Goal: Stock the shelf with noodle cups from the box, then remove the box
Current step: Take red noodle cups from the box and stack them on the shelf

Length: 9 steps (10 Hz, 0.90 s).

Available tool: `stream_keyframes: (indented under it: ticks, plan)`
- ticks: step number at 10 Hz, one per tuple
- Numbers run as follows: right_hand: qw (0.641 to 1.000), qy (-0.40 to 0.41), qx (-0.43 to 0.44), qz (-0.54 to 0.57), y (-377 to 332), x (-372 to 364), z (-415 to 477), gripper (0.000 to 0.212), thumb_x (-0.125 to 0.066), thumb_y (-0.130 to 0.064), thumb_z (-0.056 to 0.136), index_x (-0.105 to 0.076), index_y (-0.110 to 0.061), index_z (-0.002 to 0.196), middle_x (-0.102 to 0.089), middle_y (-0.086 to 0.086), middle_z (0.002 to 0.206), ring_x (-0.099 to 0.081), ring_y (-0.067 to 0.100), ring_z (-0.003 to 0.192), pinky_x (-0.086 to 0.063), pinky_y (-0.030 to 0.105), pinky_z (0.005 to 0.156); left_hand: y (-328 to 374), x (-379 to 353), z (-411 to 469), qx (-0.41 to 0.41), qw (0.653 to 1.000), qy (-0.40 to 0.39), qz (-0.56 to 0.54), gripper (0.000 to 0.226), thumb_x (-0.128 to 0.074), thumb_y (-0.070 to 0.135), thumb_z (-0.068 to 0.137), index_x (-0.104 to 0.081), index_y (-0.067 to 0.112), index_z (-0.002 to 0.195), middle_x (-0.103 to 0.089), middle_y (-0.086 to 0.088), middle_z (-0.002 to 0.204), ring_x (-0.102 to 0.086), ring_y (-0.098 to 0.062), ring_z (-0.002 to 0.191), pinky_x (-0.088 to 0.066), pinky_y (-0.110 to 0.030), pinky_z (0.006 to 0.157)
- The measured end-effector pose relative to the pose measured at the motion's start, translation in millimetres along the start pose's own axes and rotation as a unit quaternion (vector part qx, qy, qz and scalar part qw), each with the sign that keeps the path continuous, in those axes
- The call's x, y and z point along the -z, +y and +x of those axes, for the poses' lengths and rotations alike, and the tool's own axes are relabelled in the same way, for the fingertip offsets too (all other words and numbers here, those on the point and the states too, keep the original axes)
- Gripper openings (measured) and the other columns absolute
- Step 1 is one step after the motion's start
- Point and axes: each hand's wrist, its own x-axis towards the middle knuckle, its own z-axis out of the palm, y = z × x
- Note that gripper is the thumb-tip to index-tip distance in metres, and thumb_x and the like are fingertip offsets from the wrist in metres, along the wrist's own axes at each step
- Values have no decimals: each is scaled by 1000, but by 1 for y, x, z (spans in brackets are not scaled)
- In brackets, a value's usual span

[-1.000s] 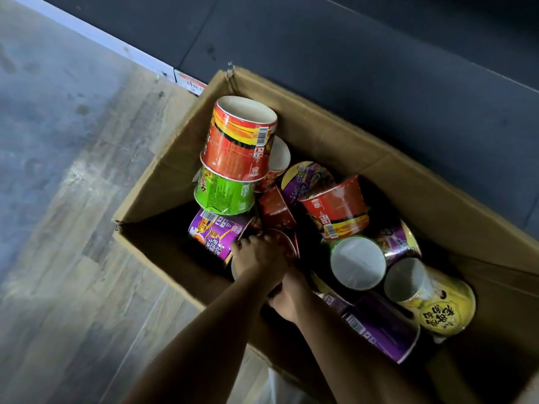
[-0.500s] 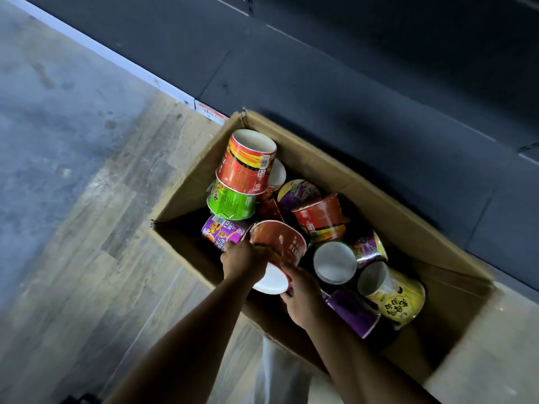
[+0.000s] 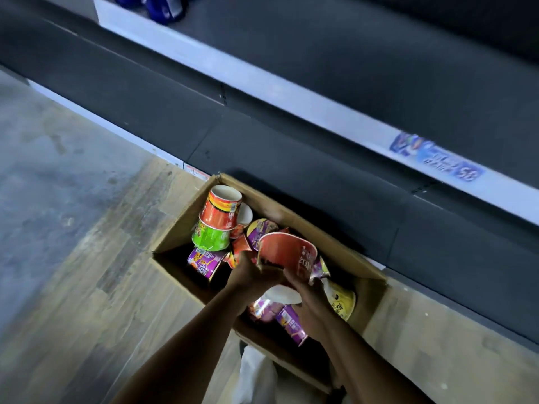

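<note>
An open cardboard box (image 3: 178, 228) stands on the floor against the dark bottom shelf (image 3: 320, 182). Several noodle cups lie jumbled inside it. At its far left a red cup (image 3: 222, 209) is stacked on a green cup (image 3: 210, 237), with a purple cup (image 3: 204, 262) below them. My left hand (image 3: 251, 276) and my right hand (image 3: 309, 301) grip a red noodle cup (image 3: 287, 252) together, raised above the pile. Under my right hand lie another purple cup (image 3: 288, 320) and a yellow cup (image 3: 343, 304).
A white price rail (image 3: 291, 107) with a blue tag (image 3: 437, 158) runs along the shelf above. Blue packs (image 3: 163, 8) sit on a higher shelf at top left. Wood-look floor (image 3: 87, 287) spreads left of the box.
Both hands have lifted the red cup out of the pile, from deep in the box to above it. The view has pulled back and up, bringing the shelves in.
</note>
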Motion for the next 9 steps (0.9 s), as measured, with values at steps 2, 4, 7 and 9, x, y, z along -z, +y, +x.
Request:
stream_keyframes:
  ticks: [2,4,7,9]
  plan:
    - [996,41,82,-14,-41,39,-71,80,-91,-32,51,-57,-11,120,-71,4,98,-69,18,84,-53,23,64,76,2,-71,-155,976,-49,147,121,-88,30,59,-9,29,151,-25,-12,149,-30,-30,139,-31,-28,108]
    - [979,70,191,10,-76,65,-133,87,-85,-11,50,-46,-19,128,-68,2,104,-67,17,90,-53,25,66,152,-19,-120,-288,918,-15,273,77,-67,50,81,-30,37,146,-13,-3,159,-27,-22,143,-28,-28,112]
    - [962,65,261,-52,-120,117,-198,80,-84,-12,67,-35,-23,129,-58,-3,120,-59,8,104,-52,21,80,218,-40,-178,-359,891,-33,277,28,-62,47,87,-73,24,97,-71,7,87,-67,-8,82,-48,-17,70]
    - [962,38,259,-81,-156,179,-243,71,-64,-15,88,-26,-32,145,-40,-6,139,-48,14,121,-47,18,84,245,-60,-208,-371,878,-92,287,11,-69,42,84,-71,34,76,-72,14,74,-67,0,71,-53,-20,69]
